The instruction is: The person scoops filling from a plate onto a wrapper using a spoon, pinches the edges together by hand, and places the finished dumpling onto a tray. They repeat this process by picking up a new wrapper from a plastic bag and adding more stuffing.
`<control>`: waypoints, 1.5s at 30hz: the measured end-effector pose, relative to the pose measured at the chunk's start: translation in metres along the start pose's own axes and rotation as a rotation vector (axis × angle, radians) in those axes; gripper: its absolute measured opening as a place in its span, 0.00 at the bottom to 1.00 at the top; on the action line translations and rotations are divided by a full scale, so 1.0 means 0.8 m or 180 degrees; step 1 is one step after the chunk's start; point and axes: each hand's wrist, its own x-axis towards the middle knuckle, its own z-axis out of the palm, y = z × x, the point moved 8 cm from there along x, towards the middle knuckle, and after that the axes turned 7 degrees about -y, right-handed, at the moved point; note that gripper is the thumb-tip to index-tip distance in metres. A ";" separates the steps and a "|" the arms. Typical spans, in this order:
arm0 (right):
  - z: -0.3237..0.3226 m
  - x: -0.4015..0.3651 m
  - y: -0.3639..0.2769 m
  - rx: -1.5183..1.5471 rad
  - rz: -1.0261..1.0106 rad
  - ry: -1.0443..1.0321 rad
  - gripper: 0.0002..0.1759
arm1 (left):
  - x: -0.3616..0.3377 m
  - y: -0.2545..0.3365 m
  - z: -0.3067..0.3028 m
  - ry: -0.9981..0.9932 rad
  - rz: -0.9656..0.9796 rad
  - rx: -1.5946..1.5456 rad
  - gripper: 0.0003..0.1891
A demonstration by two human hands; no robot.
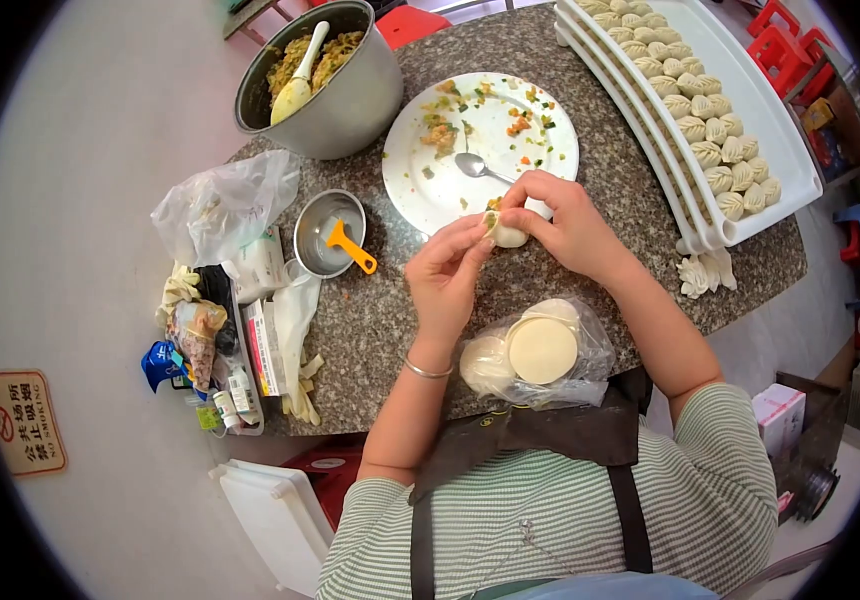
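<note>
Both hands meet over the near edge of a white plate, pinching one filled dumpling (508, 232) between them. My left hand (450, 262) closes on its left side, my right hand (558, 222) on its right and top. A bit of green filling shows at the dumpling's upper left. The plate (415, 180) carries scattered filling scraps and a metal spoon (472, 165), whose handle runs toward my right hand. Below the hands, round dough wrappers (543, 350) lie in a clear plastic bag (595, 362).
A metal pot (355, 100) of filling with a white spoon (302, 80) stands at the back left. Nearer is a steel bowl (315, 245) with an orange-handled tool (352, 247). Stacked white trays (775, 130) of dumplings occupy the right. Bags and bottles crowd the left edge.
</note>
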 end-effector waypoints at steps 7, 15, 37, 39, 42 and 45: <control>0.011 -0.003 -0.006 -0.0159 -0.0117 -0.0041 0.06 | -0.004 -0.012 -0.002 0.0068 -0.0214 -0.0362 0.07; 0.010 -0.005 -0.006 -0.0076 -0.0117 0.0045 0.05 | -0.003 -0.018 -0.008 0.0317 -0.0548 -0.0625 0.07; 0.013 -0.008 -0.001 -0.0061 -0.0010 0.0290 0.05 | -0.002 -0.008 -0.005 0.0114 -0.0082 0.0085 0.09; 0.012 -0.004 0.004 -0.0011 0.0107 0.0095 0.06 | -0.002 -0.009 -0.007 0.0068 -0.0047 0.0033 0.08; 0.015 0.000 -0.002 -0.0050 0.0088 -0.0110 0.06 | -0.003 -0.004 -0.003 0.0033 -0.0015 -0.0031 0.08; 0.017 -0.003 -0.006 -0.0197 -0.0052 -0.0011 0.06 | -0.004 -0.006 -0.002 0.0111 -0.0119 -0.0169 0.07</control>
